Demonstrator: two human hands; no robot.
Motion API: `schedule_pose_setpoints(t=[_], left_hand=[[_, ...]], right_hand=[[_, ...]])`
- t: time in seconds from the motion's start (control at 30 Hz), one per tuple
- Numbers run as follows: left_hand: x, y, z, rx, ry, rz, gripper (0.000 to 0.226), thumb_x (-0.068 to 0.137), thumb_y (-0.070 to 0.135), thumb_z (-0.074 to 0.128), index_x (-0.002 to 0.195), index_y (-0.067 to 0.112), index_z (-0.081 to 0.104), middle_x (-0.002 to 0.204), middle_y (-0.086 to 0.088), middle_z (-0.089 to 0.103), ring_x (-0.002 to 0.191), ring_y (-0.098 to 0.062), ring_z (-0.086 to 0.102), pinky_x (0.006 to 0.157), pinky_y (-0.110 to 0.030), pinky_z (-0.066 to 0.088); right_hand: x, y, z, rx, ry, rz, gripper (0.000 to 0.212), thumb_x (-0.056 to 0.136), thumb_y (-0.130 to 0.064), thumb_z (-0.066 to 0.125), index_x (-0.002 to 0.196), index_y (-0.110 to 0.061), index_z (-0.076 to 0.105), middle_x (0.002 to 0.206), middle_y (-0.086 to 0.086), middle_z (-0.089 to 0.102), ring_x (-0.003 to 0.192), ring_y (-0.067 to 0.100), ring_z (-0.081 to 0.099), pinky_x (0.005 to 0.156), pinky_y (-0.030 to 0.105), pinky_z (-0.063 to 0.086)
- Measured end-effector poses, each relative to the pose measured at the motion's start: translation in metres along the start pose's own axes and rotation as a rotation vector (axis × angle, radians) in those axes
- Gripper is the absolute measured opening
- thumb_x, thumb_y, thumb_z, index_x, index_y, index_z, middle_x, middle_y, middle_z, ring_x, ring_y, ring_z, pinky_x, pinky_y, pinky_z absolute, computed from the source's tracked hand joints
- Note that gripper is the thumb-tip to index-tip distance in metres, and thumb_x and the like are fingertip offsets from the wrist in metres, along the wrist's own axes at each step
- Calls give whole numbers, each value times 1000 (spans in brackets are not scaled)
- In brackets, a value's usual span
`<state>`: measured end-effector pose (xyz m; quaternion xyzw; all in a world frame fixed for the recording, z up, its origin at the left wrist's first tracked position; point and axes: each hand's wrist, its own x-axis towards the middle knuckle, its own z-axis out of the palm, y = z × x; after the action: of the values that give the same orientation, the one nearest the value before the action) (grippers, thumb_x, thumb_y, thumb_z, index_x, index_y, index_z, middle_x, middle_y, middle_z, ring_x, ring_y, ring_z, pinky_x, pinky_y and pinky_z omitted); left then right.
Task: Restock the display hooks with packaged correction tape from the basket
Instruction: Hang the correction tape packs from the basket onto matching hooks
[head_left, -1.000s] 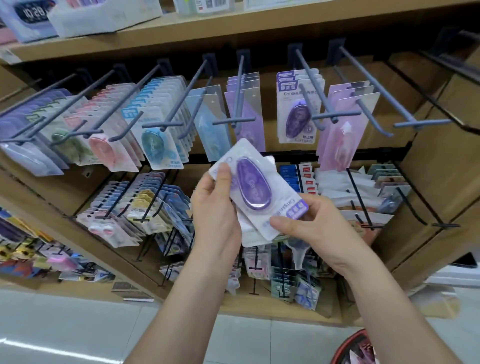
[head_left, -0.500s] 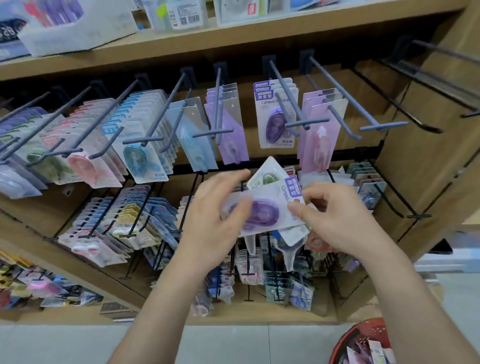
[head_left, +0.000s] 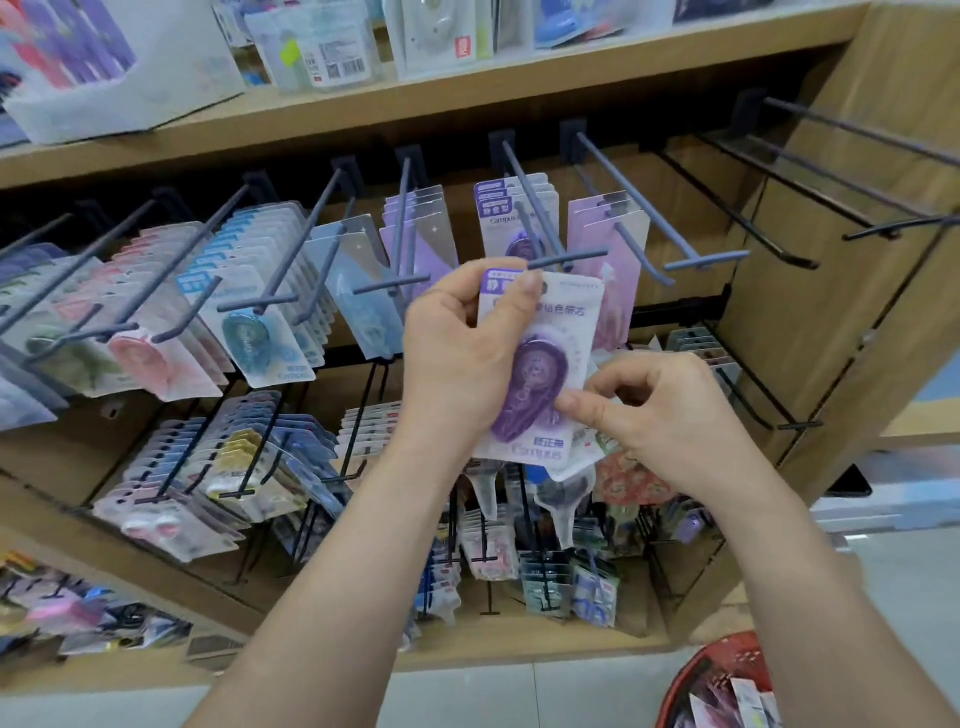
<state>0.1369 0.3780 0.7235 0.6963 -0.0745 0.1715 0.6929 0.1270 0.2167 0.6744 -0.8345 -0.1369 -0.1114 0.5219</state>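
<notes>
I hold a white pack with a purple correction tape (head_left: 550, 332) upright in front of the display. My left hand (head_left: 457, 358) grips its top left corner, thumb on the purple label. My right hand (head_left: 660, 410) pinches the pack's lower right edge and holds more packs behind it. The pack's top sits just below the crossbar of a grey hook (head_left: 550, 223) that carries matching purple Campus packs (head_left: 511, 218). A red basket (head_left: 722, 686) with more packs shows at the bottom right corner.
Neighbouring hooks hold blue (head_left: 260, 312), pink (head_left: 150, 332) and lilac packs (head_left: 421, 234). The hooks at right (head_left: 810, 197) carry nothing. A wooden shelf (head_left: 415, 104) with boxes runs above, lower hook rows (head_left: 234, 467) below, and a wooden side panel (head_left: 831, 312) stands on the right.
The purple pack went from tilted to upright and rose towards the hook with the matching packs. My left hand shifted up to its top corner, and my view moved closer.
</notes>
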Motion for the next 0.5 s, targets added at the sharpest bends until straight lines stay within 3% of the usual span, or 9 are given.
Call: schedule_pose_setpoints(t=[0.07, 0.23, 0.33, 0.43, 0.5], left_hand=[[4, 0, 6, -4, 19, 16, 13, 93, 10, 66, 85, 20, 69, 74, 6, 71, 71, -8, 66, 62, -24, 54], [2, -5, 10, -19, 10, -8, 7, 93, 11, 65, 89, 15, 69, 81, -5, 73, 76, -15, 68, 67, -34, 56], [2, -4, 11, -55, 6, -62, 8, 94, 12, 64, 90, 15, 71, 83, -6, 75, 79, -19, 71, 71, -40, 57], [5, 0, 15, -66, 6, -125, 11, 95, 10, 63, 89, 14, 71, 81, -3, 75, 77, -15, 71, 65, -32, 57], [6, 0, 16, -102, 30, -168, 11, 97, 11, 60, 94, 13, 70, 87, -5, 75, 81, -16, 71, 71, -36, 59]], right_hand=[[-1, 2, 1, 24, -15, 5, 45, 66, -67, 65, 64, -22, 71, 63, -8, 66, 62, 11, 57, 60, 26, 44], [-2, 10, 2, 34, -44, -7, 29, 88, -37, 71, 70, -14, 72, 72, 10, 67, 68, 25, 60, 64, 42, 47], [-4, 13, 3, 61, -29, -17, 32, 87, -41, 68, 69, -14, 71, 72, 10, 67, 69, 27, 62, 65, 45, 49], [-6, 13, 2, 120, -1, 20, 29, 90, -33, 70, 68, -14, 70, 68, 9, 66, 63, 21, 59, 62, 40, 47], [-7, 11, 3, 133, 30, 44, 28, 89, -31, 69, 66, -16, 69, 64, 9, 62, 56, 13, 49, 57, 32, 41]])
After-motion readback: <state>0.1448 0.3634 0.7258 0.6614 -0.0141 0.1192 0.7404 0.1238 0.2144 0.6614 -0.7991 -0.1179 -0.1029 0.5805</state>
